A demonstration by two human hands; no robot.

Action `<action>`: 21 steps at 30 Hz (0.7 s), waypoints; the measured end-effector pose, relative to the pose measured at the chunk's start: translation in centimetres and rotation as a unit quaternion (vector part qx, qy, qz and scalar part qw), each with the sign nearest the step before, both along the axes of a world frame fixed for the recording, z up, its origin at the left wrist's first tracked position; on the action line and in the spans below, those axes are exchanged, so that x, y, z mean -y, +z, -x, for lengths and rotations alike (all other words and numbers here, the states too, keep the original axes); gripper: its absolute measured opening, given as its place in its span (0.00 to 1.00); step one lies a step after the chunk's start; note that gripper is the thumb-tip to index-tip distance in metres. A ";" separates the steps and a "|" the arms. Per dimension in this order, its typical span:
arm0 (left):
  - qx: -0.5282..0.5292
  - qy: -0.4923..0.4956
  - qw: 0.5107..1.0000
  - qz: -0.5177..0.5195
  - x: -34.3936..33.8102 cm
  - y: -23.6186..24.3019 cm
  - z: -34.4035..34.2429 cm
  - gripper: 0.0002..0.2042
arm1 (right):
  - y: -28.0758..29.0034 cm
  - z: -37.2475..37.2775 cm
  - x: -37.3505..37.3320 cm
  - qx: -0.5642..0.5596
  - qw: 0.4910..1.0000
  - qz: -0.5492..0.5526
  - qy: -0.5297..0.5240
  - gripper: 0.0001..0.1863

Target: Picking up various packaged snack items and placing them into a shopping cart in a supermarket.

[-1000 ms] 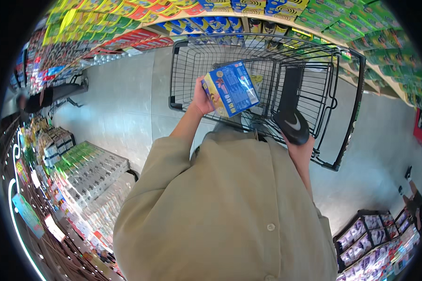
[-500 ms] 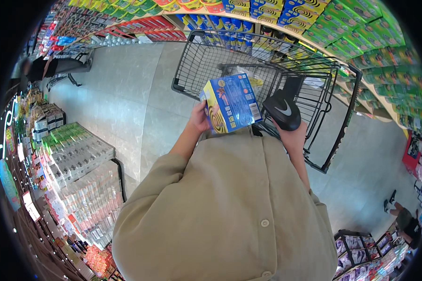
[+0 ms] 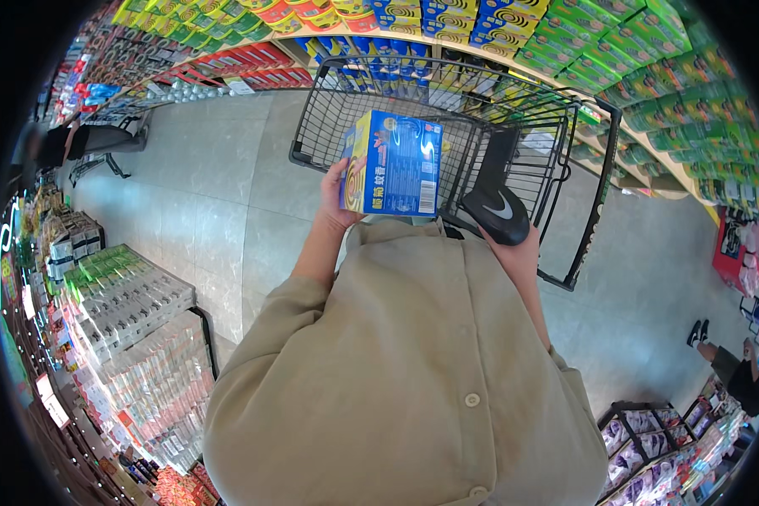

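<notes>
Blue-and-yellow box (image 3: 394, 164) held at the near side of the cart (image 3: 319, 105)

Head view: the left grip (image 3: 339, 196) is closed on the box at its yellow side, fingers along that side and the palm low near the bottom corner. Holding it there likely lets the palm take much of the weight, and it leaves the broad blue face uncovered and turned up toward the wearer. The box overlaps the cart's near wall in this view; whether it touches the wire I cannot tell.

The right grip (image 3: 512, 244) is at the lower end of a black item (image 3: 499, 207) with a curved white mark, along the cart's near side and right of the box. Much of this hand is hidden under the item, so I cannot tell whether its fingers are closed. The item's long flat part reaches across the cart, which may help prop it.

Beyond the cart, green cartons (image 3: 582, 38) and yellow-and-blue cartons (image 3: 451, 21) stand in tight rows, probably so each steadies its neighbour. Left of the cart and well apart, wrapped packs (image 3: 143, 312) are piled in layers, a shape that likely keeps the heap stable.
</notes>
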State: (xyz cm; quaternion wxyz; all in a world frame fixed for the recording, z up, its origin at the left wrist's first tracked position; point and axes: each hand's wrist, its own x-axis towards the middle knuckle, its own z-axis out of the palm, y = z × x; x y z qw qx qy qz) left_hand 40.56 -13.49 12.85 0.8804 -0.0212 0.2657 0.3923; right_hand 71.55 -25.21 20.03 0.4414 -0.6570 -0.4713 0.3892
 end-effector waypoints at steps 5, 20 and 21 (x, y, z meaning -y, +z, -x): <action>0.027 -0.010 0.997 -0.067 0.7 1.8 -0.8 0.30 | 1.9 -0.1 0.2 0.006 0.999 -0.010 0.037 0.21; -0.032 0.022 0.995 -0.089 0.8 4.0 -0.7 0.29 | 3.9 0.2 -0.8 0.004 0.997 0.043 0.060 0.24; -0.039 0.023 0.996 -0.081 1.0 4.0 -0.4 0.30 | 3.4 0.3 -0.9 0.010 0.996 0.032 0.088 0.24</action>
